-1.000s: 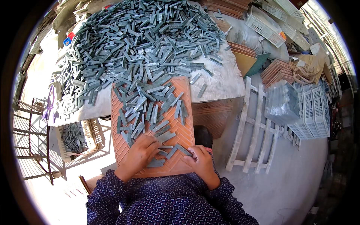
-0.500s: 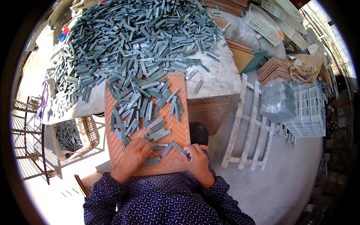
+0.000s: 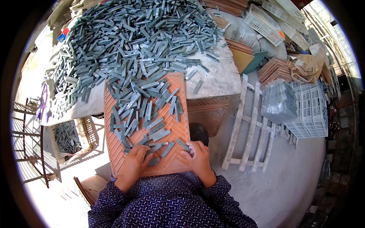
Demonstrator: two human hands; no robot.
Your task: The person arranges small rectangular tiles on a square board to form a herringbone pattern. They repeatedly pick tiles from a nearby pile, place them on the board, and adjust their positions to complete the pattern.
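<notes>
An orange tray with herringbone grooves lies in front of me, its far end on the table. Loose grey-green stone strips cover its upper middle, and several lie near my hands. At the tray's lower left, my left hand pinches a stone strip between thumb and fingers. My right hand, at the lower right edge, has its fingers closed on the end of another stone strip, which slants up to the left over the grooves. The fingertips partly hide both held strips.
A large heap of strips covers the table. Below its left side stands a crate of strips. On the right are a wooden pallet, stacked white crates and a plastic-wrapped stack. A metal rack stands far left.
My left hand has turned slightly, its thumb now apart from the fingers with a strip between. The right hand's strip has swung away from the strip it met. The whole view shifted a little.
</notes>
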